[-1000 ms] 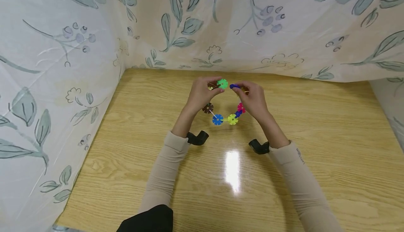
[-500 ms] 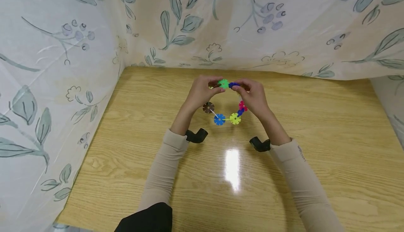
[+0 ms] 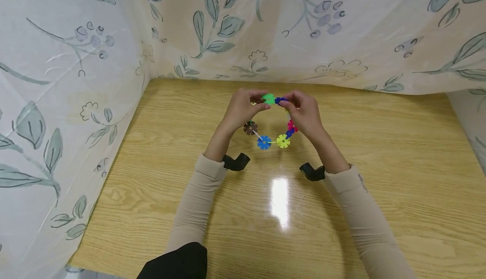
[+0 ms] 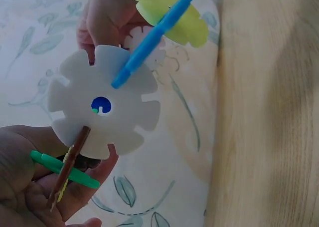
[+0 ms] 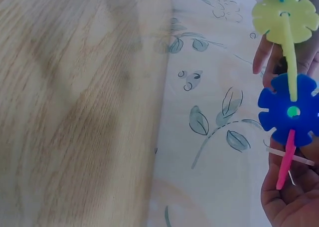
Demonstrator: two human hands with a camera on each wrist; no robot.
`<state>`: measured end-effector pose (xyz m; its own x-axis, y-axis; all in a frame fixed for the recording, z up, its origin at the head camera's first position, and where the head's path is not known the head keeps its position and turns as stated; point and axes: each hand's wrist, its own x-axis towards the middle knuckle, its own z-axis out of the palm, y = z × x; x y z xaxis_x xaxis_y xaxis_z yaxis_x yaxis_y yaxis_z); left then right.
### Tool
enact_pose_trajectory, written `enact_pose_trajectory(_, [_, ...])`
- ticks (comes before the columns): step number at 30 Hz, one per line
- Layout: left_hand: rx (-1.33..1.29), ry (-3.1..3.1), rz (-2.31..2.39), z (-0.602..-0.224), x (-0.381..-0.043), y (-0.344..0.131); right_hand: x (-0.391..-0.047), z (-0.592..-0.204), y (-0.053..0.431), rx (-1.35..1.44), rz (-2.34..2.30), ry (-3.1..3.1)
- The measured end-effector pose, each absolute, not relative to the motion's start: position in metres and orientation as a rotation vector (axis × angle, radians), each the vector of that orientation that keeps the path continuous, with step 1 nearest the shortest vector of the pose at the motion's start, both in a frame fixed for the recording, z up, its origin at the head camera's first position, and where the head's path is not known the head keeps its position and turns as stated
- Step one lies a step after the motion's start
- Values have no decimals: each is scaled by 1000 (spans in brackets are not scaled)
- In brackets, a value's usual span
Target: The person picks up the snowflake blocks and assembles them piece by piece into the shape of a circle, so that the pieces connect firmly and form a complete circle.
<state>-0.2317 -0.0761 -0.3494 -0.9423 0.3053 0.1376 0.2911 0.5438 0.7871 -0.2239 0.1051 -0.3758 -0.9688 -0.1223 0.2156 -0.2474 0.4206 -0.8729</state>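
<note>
A ring-shaped chain of slotted plastic snowflake discs hangs between the two hands in the head view. My left hand (image 3: 243,109) pinches a green disc (image 3: 269,98) between thumb and fingers. Opposite it, my right hand (image 3: 305,112) pinches a dark blue disc (image 3: 280,100), whose edge meets the green disc's edge. Lower in the loop are a brown disc (image 3: 250,128), a blue disc (image 3: 264,142), a yellow disc (image 3: 283,141) and a pink disc (image 3: 292,125). A white disc (image 4: 129,112) fills the left wrist view's middle. Fingers cover parts of the chain.
Below the hands lies a wood-grain table (image 3: 281,245). Leaf-patterned cloth (image 3: 265,30) rises along its back and left. A black curved piece (image 3: 236,162) juts from the left wrist, another black piece (image 3: 312,172) from the right.
The gap between the green disc and the dark blue disc has closed, and their edges now meet. Both hands keep their pinch, and the lower loop has shifted slightly right.
</note>
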Motion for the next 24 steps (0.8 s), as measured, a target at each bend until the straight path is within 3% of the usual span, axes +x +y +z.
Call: enact_pose_trajectory(24, [586, 2745, 1415, -346, -232, -75, -226, -378, 102, 313, 1704, -2413])
